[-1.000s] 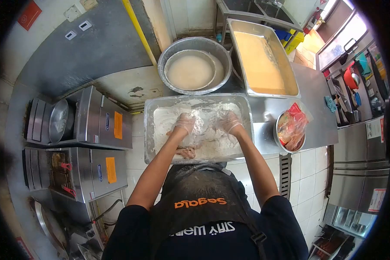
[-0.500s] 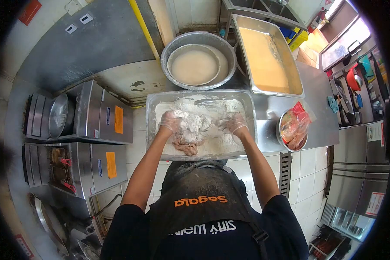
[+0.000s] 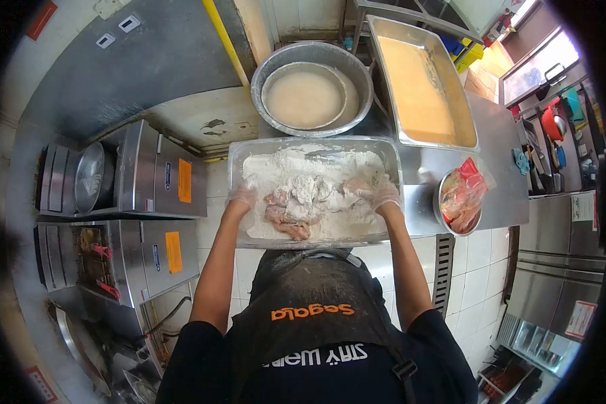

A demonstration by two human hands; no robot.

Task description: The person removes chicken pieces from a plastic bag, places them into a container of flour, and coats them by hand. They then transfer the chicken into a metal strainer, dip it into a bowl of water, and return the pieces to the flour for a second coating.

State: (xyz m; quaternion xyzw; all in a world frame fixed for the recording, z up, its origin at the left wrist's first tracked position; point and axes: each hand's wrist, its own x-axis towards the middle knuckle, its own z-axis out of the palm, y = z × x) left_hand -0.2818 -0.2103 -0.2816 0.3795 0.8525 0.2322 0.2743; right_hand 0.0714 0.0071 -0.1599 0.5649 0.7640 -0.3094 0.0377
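Note:
A metal tray (image 3: 316, 244) of white flour (image 3: 276, 161) stands in front of me. Pieces of raw meat (image 3: 293, 219), seemingly chicken, lie in its middle, partly coated; some show bare pink. Inside the left wall, my left hand (image 3: 242, 195) reaches into the flour in a clear plastic glove. My right hand (image 3: 386, 194), gloved alike, is at the right wall, beside a floured piece (image 3: 357, 186). Both hands look open and hold nothing I can see, though flour and blur soften their fingertips.
Behind the tray stands a large metal basin (image 3: 257, 101) with a smaller bowl (image 3: 347, 101) of cloudy liquid. A deep pan (image 3: 471, 138) of orange-tan contents is at back right. A bowl (image 3: 441, 214) with bagged raw meat (image 3: 463, 198) sits to the right. Fryers (image 3: 175, 182) stand left.
My hands have moved apart, from the meat in the middle out to the tray's left and right walls. More of the meat and flour shows between them.

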